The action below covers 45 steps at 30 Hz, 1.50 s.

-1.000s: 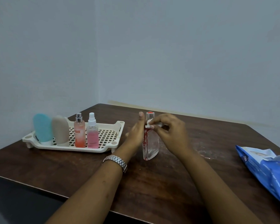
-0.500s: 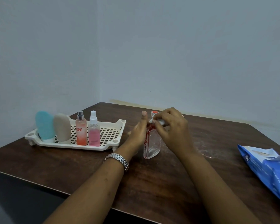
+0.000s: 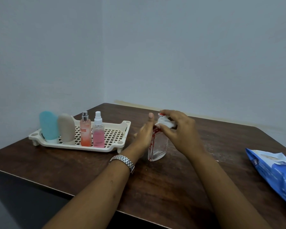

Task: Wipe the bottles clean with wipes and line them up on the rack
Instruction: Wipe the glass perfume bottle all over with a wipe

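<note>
Here, wipes pack (image 3: pixel 274 176) "mee", orange bottle (image 3: pixel 85 133) "UAGE", wipe (image 3: pixel 165 123) pinched on clear bottle (image 3: pixel 160 144)

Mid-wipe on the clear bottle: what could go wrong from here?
1. The bottle stands on the table with the left hand only resting flat against its side; the right hand pressing the wipe at its top might tip it.
2. Setting it on the rack could knock the slim pink bottle beside the free space.
</note>
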Motion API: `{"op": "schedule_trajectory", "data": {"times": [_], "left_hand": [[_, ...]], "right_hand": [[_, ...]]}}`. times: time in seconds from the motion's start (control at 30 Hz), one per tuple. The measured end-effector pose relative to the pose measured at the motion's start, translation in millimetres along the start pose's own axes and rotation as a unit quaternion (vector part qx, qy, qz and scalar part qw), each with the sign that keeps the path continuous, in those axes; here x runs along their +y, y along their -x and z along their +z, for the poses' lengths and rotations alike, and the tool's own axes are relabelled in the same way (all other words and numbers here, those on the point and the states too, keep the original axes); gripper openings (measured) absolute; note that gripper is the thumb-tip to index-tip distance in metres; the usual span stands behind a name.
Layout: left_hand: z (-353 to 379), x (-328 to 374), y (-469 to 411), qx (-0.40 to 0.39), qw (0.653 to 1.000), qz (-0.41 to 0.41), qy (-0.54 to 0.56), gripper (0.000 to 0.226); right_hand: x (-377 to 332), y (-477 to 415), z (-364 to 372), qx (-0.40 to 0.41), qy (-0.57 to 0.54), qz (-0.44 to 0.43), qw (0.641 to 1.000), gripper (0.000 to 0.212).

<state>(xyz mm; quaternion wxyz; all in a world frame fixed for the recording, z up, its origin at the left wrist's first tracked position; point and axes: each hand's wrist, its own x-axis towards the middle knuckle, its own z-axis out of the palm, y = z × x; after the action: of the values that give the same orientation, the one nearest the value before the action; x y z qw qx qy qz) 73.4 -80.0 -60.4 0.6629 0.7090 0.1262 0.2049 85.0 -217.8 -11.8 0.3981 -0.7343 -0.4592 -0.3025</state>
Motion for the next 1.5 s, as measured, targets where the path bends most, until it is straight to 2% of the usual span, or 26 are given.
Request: {"op": "schedule_trajectory", "data": {"times": [0.1, 0.2, 0.27, 0.37, 0.43, 0.5, 0.63, 0.77, 0.97, 1.13, 1.3, 1.5], "left_hand": [[2, -4, -4, 0.01, 1.0, -0.008, 0.009, 0.095], [4, -5, -4, 0.008, 1.0, 0.004, 0.013, 0.088], [5, -2, -1, 0.009, 1.0, 0.014, 0.012, 0.086], [6, 0, 0, 0.021, 1.0, 0.009, 0.012, 0.098], [6, 1, 1, 0.008, 1.0, 0.02, 0.001, 0.091], [5, 3, 5, -0.01, 0.999, 0.04, -0.011, 0.079], [5, 3, 6, -0.008, 0.999, 0.041, -0.022, 0.08], [3, 5, 10, -0.008, 0.999, 0.034, -0.006, 0.08], [-4, 22, 25, -0.019, 0.998, 0.035, 0.051, 0.054], [-7, 22, 25, -0.029, 0.995, 0.026, 0.087, 0.062], [-8, 24, 21, -0.078, 0.989, 0.037, 0.122, 0.07], [-8, 21, 19, -0.057, 0.985, 0.031, 0.158, 0.083]], "right_hand": [[2, -2, -1, -0.025, 0.011, -0.006, 1.0, 0.04], [3, -3, -1, -0.038, 0.026, -0.011, 0.999, 0.032], [4, -5, 0, -0.026, 0.037, -0.018, 0.999, 0.024], [5, -7, 1, -0.007, 0.044, -0.02, 0.999, 0.02], [5, -8, 2, 0.008, 0.027, -0.015, 0.999, 0.02], [6, -9, 3, 0.031, -0.015, 0.016, 0.999, 0.019], [8, -7, 3, 0.033, -0.146, 0.118, 0.982, 0.016], [6, -3, 2, 0.029, -0.263, 0.162, 0.951, 0.009], [10, 4, 5, -0.026, -0.335, 0.196, 0.921, 0.002], [11, 4, 3, -0.07, -0.271, 0.18, 0.943, 0.006], [16, 4, 10, -0.004, -0.156, 0.154, 0.976, 0.007], [14, 5, 15, 0.035, -0.069, 0.139, 0.987, 0.007]]}}
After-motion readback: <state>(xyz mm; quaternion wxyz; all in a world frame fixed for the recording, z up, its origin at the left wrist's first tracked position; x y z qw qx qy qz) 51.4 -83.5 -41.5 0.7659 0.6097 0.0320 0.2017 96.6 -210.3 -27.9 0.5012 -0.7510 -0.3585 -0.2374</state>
